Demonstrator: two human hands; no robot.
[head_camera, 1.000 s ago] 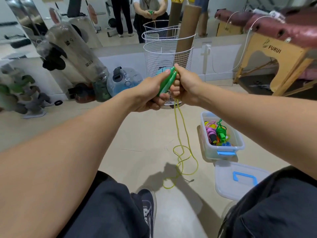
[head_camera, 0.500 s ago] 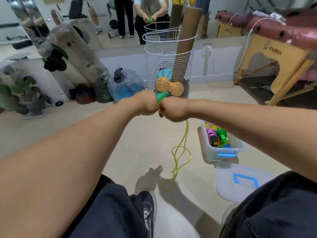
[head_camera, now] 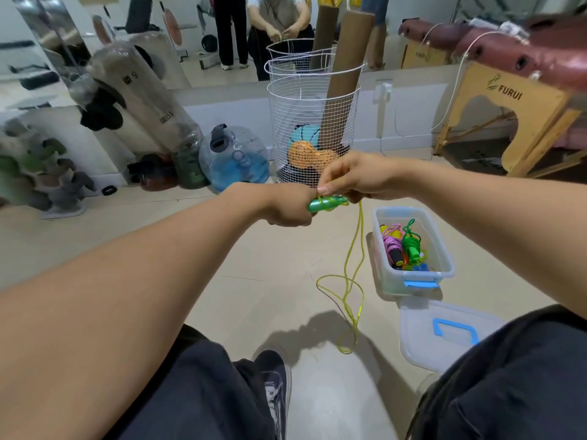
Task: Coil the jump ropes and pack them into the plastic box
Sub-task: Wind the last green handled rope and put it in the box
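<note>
In the pictures from a moment ago the two hands were pressed close together up high, with the green handles standing up between them. Now the hands have come down to the middle of the frame and the handles lie sideways. The first turn of cord now lies over the handles, so I think the coiling of this rope has only just started. Most of the cord is not wound yet.

Going from left to right: the left hand [head_camera: 290, 206] sits in the middle of the frame. Its fingers are curled round the green handles [head_camera: 327, 204] and grip them tight, with the rounded end poking out to the right. Just to the right, the right hand [head_camera: 355, 177] touches the same handles from above. Its finger and thumb are pressed together, pinching the yellow-green rope [head_camera: 352, 274] right where it meets the handles. Its other fingers are bent loosely.

The rope hangs down from the pinch in two strands and ends in loose loops low in the middle of the frame, above the floor. Further right, the plastic box [head_camera: 443, 246] stands open on the floor with other coiled ropes [head_camera: 401, 246] already inside. Its lid [head_camera: 444, 331] lies flat just below it, at the lower right
</note>
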